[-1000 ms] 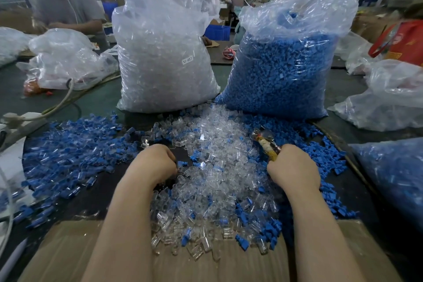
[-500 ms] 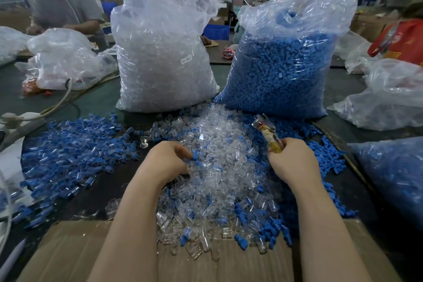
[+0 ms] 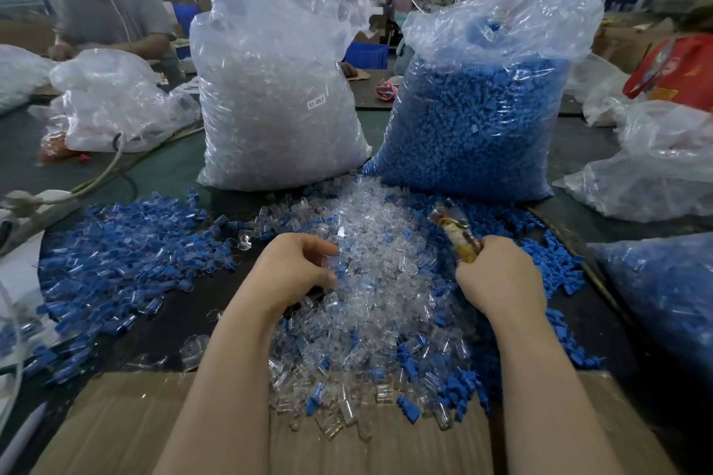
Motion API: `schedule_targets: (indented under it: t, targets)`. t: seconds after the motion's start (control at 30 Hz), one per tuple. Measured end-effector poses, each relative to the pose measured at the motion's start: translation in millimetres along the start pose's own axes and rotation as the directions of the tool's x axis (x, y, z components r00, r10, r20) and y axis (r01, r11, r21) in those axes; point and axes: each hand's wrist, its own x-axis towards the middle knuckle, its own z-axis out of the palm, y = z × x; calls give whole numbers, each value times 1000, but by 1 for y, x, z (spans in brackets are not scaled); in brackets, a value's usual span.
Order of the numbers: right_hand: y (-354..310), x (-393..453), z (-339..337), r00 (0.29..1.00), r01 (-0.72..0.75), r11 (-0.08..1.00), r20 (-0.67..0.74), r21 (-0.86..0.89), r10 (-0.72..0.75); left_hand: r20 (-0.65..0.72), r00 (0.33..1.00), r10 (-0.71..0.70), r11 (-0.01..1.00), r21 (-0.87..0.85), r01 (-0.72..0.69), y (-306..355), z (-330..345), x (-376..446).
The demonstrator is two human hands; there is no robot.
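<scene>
- Far to the left of the left hand, a loose spread of small blue plastic pieces [image 3: 127, 262] is lying on the dark tabletop [image 3: 185, 320].
- The left hand [image 3: 295, 270] is resting at the left edge of a heap of small clear plastic pieces [image 3: 378, 274]. Its fingers and thumb are curling round a few of them, and the back of the hand is facing up.
- Beyond the left hand, a tall transparent plastic sack full of clear pieces [image 3: 277, 100] is standing upright, just past the heap's far edge.
- The heap itself is lying between the two hands, with stray blue bits mixed into it, and is spilling toward the person onto a flat brown cardboard sheet [image 3: 115, 424] under both forearms.
- The right hand [image 3: 497, 274] is gripping a slender yellowish stick with a clear tip [image 3: 457, 239]. The fist is closing round its lower end, and the stick is tilting up and to the left, away from the hand, over the heap's right side.
- Beyond the right hand, a transparent plastic sack packed with blue pieces [image 3: 474, 119] is standing beside the clear-filled one.
- To the right of the right hand, another plastic bag of blue pieces [image 3: 663, 301] is lying at the table's edge.
</scene>
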Motion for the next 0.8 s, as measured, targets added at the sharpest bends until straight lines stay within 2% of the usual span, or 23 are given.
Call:
schedule_targets:
  t: [0.1, 0.23, 0.57, 0.8]
  targets:
    - [3, 1, -4, 993, -100, 993, -70, -67, 95, 37, 999, 3, 1000, 14, -3, -1, -1, 1]
    - [10, 1, -6, 974, -228, 965, -26, -133, 226, 40, 999, 6, 998, 61, -8, -4, 0, 1]
    - [0, -3, 4, 996, -65, 991, 53, -116, 72, -13, 1000, 15, 990, 139, -13, -7, 0, 2]
    - [3, 4, 5, 998, -13, 997, 64, 75, 8, -94, 996, -7, 999, 30, 10, -5, 1, 0]
